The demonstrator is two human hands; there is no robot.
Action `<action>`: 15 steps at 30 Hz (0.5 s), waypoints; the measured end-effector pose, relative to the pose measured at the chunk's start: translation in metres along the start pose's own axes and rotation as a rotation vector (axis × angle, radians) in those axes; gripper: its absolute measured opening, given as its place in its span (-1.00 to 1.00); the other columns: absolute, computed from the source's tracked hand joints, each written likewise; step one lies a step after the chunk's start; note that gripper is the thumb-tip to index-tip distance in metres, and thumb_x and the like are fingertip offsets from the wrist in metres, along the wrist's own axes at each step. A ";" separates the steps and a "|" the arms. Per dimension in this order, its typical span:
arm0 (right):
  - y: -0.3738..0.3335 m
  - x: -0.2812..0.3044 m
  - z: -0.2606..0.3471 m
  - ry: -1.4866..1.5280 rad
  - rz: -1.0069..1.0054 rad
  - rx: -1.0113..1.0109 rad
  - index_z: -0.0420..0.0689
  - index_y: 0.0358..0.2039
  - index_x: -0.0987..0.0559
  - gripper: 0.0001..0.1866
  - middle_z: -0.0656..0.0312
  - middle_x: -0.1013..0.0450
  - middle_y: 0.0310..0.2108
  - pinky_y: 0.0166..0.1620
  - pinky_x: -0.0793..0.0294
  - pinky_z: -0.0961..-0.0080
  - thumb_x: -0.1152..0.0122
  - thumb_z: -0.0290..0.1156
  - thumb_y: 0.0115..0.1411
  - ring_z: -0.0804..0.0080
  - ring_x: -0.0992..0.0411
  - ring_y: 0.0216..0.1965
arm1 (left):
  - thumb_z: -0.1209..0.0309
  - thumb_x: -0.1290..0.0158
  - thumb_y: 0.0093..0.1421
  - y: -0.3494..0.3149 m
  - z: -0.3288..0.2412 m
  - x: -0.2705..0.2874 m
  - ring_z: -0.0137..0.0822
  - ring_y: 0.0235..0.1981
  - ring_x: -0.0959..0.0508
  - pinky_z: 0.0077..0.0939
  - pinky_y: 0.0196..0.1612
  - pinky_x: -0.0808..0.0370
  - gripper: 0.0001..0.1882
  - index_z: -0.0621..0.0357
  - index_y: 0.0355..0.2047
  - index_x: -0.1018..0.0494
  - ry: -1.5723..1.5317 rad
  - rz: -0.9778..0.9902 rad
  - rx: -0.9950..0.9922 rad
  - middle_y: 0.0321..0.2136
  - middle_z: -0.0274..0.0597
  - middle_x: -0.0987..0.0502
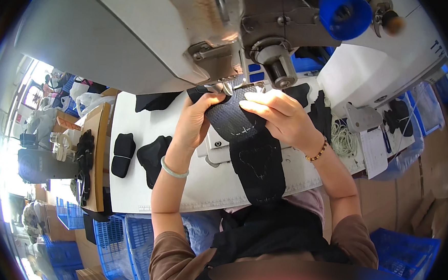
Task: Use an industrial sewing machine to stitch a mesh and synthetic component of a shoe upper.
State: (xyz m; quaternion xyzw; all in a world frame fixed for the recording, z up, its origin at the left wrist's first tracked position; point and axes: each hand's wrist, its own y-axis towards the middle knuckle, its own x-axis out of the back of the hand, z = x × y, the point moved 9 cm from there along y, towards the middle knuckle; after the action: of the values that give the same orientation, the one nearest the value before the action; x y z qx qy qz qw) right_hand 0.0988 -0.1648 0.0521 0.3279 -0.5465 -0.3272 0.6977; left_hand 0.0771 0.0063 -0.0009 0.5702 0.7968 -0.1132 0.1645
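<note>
Under the needle area of a sewing machine point(227, 84) lies a dark mesh fabric piece point(235, 121) with pale dashed marks. A black padded piece point(259, 174), with a faint outline on it, hangs from the mesh toward my lap; whether the two are joined I cannot tell. My left hand point(197, 119) grips the mesh at its left edge, thumb on top and the other fingers mostly hidden. At the right edge, my right hand point(286, 117) pinches the mesh, its fingertips close to the presser foot.
Left on the white table point(179, 196) are a banded black bundle point(123, 155) and a black cut piece point(153, 155). A coil of pale cord point(343, 141) and a pen point(386, 141) lie right. Blue crates point(116, 246) stand below. The machine head overhangs my hands.
</note>
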 end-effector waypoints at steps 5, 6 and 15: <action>-0.002 -0.003 0.000 0.020 -0.001 -0.001 -0.10 -0.07 -0.52 -0.45 0.28 -0.42 -0.15 -0.16 -0.44 0.45 -0.13 -0.67 -0.18 0.32 -0.42 -0.24 | 0.56 -0.03 0.13 0.000 0.001 0.014 -0.41 -0.29 -0.49 -0.52 -0.15 -0.43 -0.90 0.28 -0.33 -0.50 -0.011 -0.066 -0.071 -0.34 -0.24 -0.51; -0.001 -0.001 0.002 -0.013 -0.059 0.043 -0.06 -0.07 -0.51 -0.45 0.30 -0.42 -0.13 -0.16 -0.43 0.45 -0.16 -0.64 -0.18 0.34 -0.42 -0.25 | 0.55 -0.03 0.13 0.000 0.002 0.020 -0.40 -0.29 -0.49 -0.50 -0.15 -0.44 -0.89 0.29 -0.33 -0.50 0.042 -0.122 -0.056 -0.34 -0.23 -0.51; -0.010 0.002 -0.008 0.211 -0.193 0.045 -0.08 -0.22 -0.45 -0.71 0.23 -0.33 -0.32 -0.25 -0.45 0.38 -0.24 -0.54 0.00 0.25 -0.42 -0.30 | 0.37 0.03 0.16 0.006 0.002 0.027 -0.27 -0.22 -0.52 -0.36 -0.11 -0.51 -0.78 0.28 -0.27 -0.44 0.012 -0.136 -0.092 -0.27 -0.12 -0.49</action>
State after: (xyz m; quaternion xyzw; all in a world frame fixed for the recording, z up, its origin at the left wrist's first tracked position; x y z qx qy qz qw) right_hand 0.1059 -0.1708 0.0437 0.4268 -0.4435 -0.3441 0.7090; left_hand 0.0750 0.0313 -0.0135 0.5071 0.8392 -0.0838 0.1776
